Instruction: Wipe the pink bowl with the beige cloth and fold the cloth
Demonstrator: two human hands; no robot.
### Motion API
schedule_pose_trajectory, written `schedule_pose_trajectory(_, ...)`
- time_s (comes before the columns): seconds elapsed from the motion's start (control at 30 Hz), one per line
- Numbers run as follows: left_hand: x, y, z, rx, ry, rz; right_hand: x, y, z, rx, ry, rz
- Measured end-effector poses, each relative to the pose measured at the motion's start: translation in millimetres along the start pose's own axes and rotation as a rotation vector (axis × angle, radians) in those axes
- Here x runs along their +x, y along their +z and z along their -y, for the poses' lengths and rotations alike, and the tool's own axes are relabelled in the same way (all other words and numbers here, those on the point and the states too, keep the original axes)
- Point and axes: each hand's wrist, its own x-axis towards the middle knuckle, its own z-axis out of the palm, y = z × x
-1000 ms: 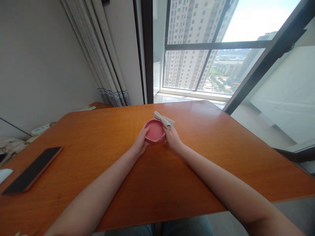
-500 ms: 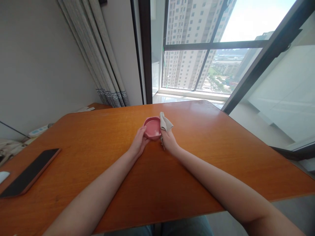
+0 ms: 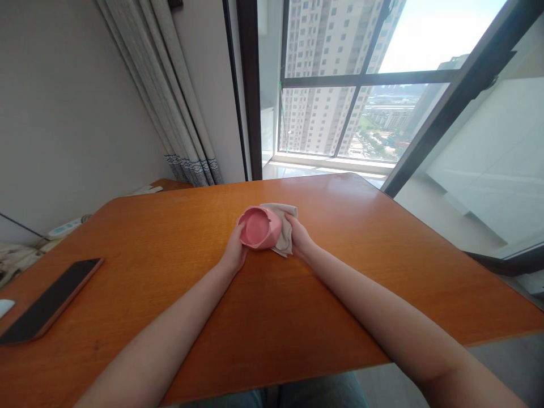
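Observation:
A pink bowl [image 3: 256, 228] is tilted over the middle of the table, its hollow facing me and to the left. My left hand [image 3: 235, 248] grips its left rim, thumb toward the inside and fingers around the outer side. A light grey-beige cloth [image 3: 285, 229] lies against the bowl's right outer side. My right hand [image 3: 301, 236] is closed on the cloth's right part, with the thumb on top. Whether the right fingers press the bowl through the cloth is hidden.
The brown wooden table [image 3: 204, 340] spreads all round my arms. On its left lie a long black flat pad [image 3: 51, 300] with a reddish edge and part of a white object [image 3: 5, 306]. Beyond the far edge are a grey curtain [image 3: 187, 124] and a window [image 3: 340, 124].
The bowl has turned, so that its right outer side now shows, and has shifted slightly left. The cloth has spread out behind and beside it, and my right hand has moved a little right.

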Motion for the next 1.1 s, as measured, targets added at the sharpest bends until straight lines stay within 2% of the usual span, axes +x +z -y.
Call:
schedule_pose_trajectory(0.13,1.2,0.1,0.4,-0.042,0.067,-0.022,-6.8,8.8,-0.6,0.225,0.225,0.094)
schedule_pose_trajectory(0.3,8.9,-5.9,0.6,-0.036,0.208,-0.088,-9.2,13.7,-8.3,0.302,0.325,0.067)
schedule_pose_trajectory(0.37,9.9,-6.4,0.1,0.002,0.228,-0.073,-8.4,12.4,-8.1,0.291,0.323,0.017)
schedule_pose_trajectory(0.53,5.3,-0.9,1.0,0.097,0.114,0.026,-8.2,6.9,3.6,0.243,0.249,-0.054)
schedule_pose_trajectory(0.7,1.4,2.5,1.8,0.002,0.103,-0.095,-10.3,9.9,8.2,0.254,0.333,-0.044)
schedule_pose_trajectory(0.8,2.3,1.9,-0.2,-0.067,0.166,-0.166,-12.6,13.2,5.7,0.205,0.416,0.018)
schedule_pose_trajectory(0.87,3.3,1.1,-1.5,-0.042,0.205,-0.155,-13.9,13.5,4.3,0.171,0.436,0.045)
schedule_pose_trajectory(1.0,4.4,-1.7,-0.7,0.09,0.168,-0.151,-13.6,9.8,5.1,0.14,0.339,-0.048)
schedule_pose_trajectory(1.1,4.4,-3.5,2.1,0.2,0.155,-0.159,-11.2,6.6,7.5,0.089,0.247,-0.052)
